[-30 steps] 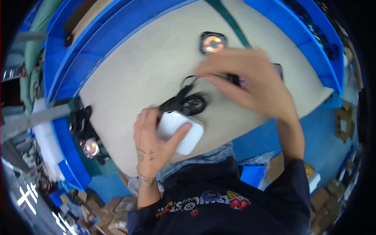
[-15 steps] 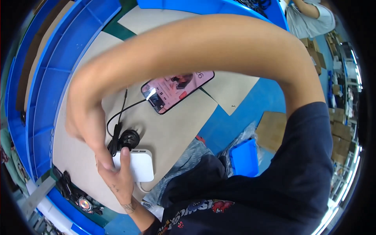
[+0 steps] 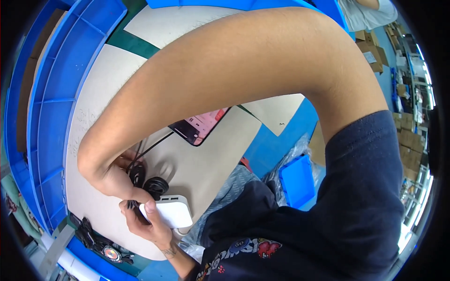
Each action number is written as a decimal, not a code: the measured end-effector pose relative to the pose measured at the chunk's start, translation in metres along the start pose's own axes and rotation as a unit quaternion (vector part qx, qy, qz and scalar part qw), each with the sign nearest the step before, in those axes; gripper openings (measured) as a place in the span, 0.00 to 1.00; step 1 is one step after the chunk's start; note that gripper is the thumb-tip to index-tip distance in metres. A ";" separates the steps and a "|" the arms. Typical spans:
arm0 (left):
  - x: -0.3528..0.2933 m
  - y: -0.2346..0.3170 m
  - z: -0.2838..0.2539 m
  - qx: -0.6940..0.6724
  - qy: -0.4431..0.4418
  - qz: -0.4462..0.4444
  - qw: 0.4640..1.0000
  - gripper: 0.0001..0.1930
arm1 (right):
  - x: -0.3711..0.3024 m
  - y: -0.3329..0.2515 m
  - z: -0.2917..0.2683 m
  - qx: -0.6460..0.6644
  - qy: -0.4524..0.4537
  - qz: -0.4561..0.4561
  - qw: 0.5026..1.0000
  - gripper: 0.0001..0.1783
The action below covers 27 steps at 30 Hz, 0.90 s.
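Observation:
My left hand [image 3: 155, 229], at the lower left of the head view, grips a white box with USB ports [image 3: 172, 214], its thumb on the near corner. A white cable [image 3: 180, 232] comes out under the box. My right arm reaches across the picture from the right, and the right hand [image 3: 117, 181] bends back toward the left one, curled around a black cable [image 3: 137, 174]. Its fingers are partly hidden behind the wrist. A round black coil [image 3: 156, 186] hangs right by the box's ported edge.
A phone with a lit pink screen [image 3: 199, 127] lies on the pale tabletop [image 3: 220, 150], partly behind my forearm. Blue bins [image 3: 51, 117] line the left side. A watch-like round item with black cords [image 3: 111, 254] lies at lower left. A blue tray [image 3: 297, 181] sits below the table.
Both hands and the white box have shifted down and slightly right in view. My right hand has turned, its fingers now around the black cable. My forearm covers more of the phone.

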<state>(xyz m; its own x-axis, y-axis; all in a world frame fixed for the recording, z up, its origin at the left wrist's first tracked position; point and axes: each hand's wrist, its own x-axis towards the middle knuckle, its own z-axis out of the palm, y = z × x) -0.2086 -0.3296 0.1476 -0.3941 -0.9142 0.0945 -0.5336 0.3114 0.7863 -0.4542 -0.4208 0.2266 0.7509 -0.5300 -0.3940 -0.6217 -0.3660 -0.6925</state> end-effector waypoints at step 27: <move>0.010 0.004 -0.002 0.127 -0.074 0.033 0.989 0.20 | 0.075 0.021 -0.005 -0.034 -0.195 -0.041 0.979 0.20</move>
<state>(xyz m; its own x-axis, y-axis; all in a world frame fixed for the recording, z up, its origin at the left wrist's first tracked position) -0.2130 -0.3377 0.1525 -0.5291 -0.8478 0.0356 -0.6664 0.4412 0.6010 -0.4120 -0.4719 0.1861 0.8183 -0.1700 -0.5490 -0.5600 -0.4511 -0.6949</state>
